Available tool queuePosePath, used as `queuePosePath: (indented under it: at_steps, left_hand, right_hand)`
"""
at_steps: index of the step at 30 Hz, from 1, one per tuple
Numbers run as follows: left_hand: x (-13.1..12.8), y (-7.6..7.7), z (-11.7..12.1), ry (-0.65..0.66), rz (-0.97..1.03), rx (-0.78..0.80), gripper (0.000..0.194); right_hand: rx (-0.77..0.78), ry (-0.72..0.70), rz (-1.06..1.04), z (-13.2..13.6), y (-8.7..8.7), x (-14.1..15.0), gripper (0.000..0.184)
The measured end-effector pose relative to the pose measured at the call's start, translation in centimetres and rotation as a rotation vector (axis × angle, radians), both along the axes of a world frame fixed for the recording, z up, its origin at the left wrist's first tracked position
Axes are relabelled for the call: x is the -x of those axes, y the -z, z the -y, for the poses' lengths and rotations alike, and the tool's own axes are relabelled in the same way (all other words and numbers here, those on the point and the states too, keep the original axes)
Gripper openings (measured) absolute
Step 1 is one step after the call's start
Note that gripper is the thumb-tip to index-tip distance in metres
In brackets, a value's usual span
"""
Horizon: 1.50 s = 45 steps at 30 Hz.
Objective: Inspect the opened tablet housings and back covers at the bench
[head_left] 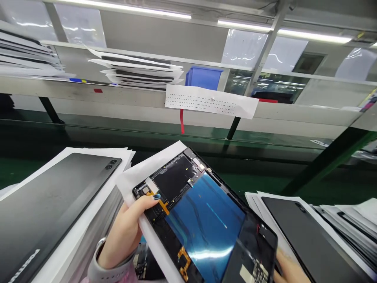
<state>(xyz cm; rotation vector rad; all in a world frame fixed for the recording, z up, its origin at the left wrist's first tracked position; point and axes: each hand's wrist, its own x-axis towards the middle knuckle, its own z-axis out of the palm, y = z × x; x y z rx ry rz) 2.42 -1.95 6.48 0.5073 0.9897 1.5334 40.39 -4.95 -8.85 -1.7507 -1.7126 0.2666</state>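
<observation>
Our left hand (125, 232) pinches the open tablet (203, 220) and our half-hidden right hand (290, 269) props its far end, so one slip could rip the orange ribbon cable (163, 204) beside the pinch.

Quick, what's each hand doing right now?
Left hand: closed on the opened tablet, thumb over its edge.
Right hand: touching the tablet's lower edge; mostly hidden, can't tell if it grips.
</observation>
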Motion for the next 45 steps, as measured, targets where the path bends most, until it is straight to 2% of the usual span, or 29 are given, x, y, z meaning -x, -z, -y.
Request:
queuePosePath:
  at_steps: [2, 4, 7, 8, 9, 11, 12, 14, 16, 19, 21, 23, 25, 29, 35, 41, 43, 45]
  left_hand:
    - [0.2, -0.1, 0.2, 0.045, -0.017, -0.005, 0.047]
    - [0.4, 0.0, 0.2, 0.083, -0.033, -0.020, 0.045]
    - [0.6, 0.4, -0.1, 0.104, -0.040, -0.049, 0.043]
    - [0.7, 0.5, -0.2, 0.103, -0.046, -0.051, 0.042]
    - [0.7, 0.6, -0.3, 0.100, -0.055, -0.050, 0.039]
    - [0.7, 0.7, -0.4, 0.097, -0.046, -0.050, 0.035]
    - [0.7, 0.7, -0.5, 0.099, -0.017, -0.057, 0.033]
    - [0.6, 0.6, -0.5, 0.115, 0.082, -0.088, 0.032]
    - [0.5, 0.6, -0.5, 0.149, 0.185, -0.138, 0.036]
    - [0.3, 0.9, -0.6, 0.257, 0.279, -0.206, 0.045]
    - [0.2, 1.3, -0.9, 0.369, 0.315, -0.247, 0.041]
    - [0.2, 1.5, -1.1, 0.463, 0.333, -0.234, 0.034]
    - [0.2, 1.6, -1.1, 0.501, 0.331, -0.160, 0.030]
    - [0.1, 1.2, -0.6, 0.503, 0.315, 0.002, 0.034]
    - [0.0, 0.8, -0.3, 0.451, 0.348, 0.165, 0.022]
    - [0.2, 0.1, -0.5, 0.493, 0.338, 0.221, 0.033]
    - [0.2, 0.1, -0.6, 0.464, 0.338, 0.251, 0.034]
    - [0.0, 0.0, -0.7, 0.430, 0.325, 0.287, 0.035]
  right_hand:
    - [-0.017, 0.086, -0.065, -0.5, -1.8, 0.6, 0.042]
    - [-0.042, 0.168, -0.238, -1.0, -4.6, 1.8, 0.046]
    - [-0.016, -0.065, -0.746, -1.6, -9.3, 5.3, 0.051]
    - [0.060, -0.169, -0.838, -1.7, -10.8, 6.7, 0.053]
    - [0.159, -0.261, -0.871, -1.9, -12.0, 8.1, 0.050]
    - [0.347, -0.312, -0.903, -2.3, -13.6, 10.7, 0.050]
    - [0.376, -0.333, -0.914, -2.6, -14.0, 11.8, 0.054]
    - [0.399, -0.391, -0.949, -3.3, -14.1, 13.3, 0.061]
    - [0.352, -0.417, -1.005, -4.0, -13.6, 14.1, 0.062]
    - [0.218, -0.372, -1.039, -4.7, -12.8, 14.3, 0.055]
    - [0.158, -0.344, -1.021, -4.8, -12.6, 14.1, 0.050]
    - [0.134, -0.335, -1.015, -4.8, -12.6, 13.8, 0.048]
    - [0.127, -0.329, -1.015, -4.7, -12.7, 13.5, 0.047]
    - [0.130, -0.338, -1.028, -4.9, -12.8, 13.1, 0.045]
    - [0.107, -0.410, -1.052, -5.0, -12.9, 13.4, 0.034]
    - [0.110, -0.441, -1.016, -4.8, -13.0, 14.0, 0.032]
    - [0.103, -0.428, -0.960, -4.8, -13.0, 14.0, 0.031]
    - [0.022, -0.354, -0.854, -5.0, -12.9, 13.8, 0.031]
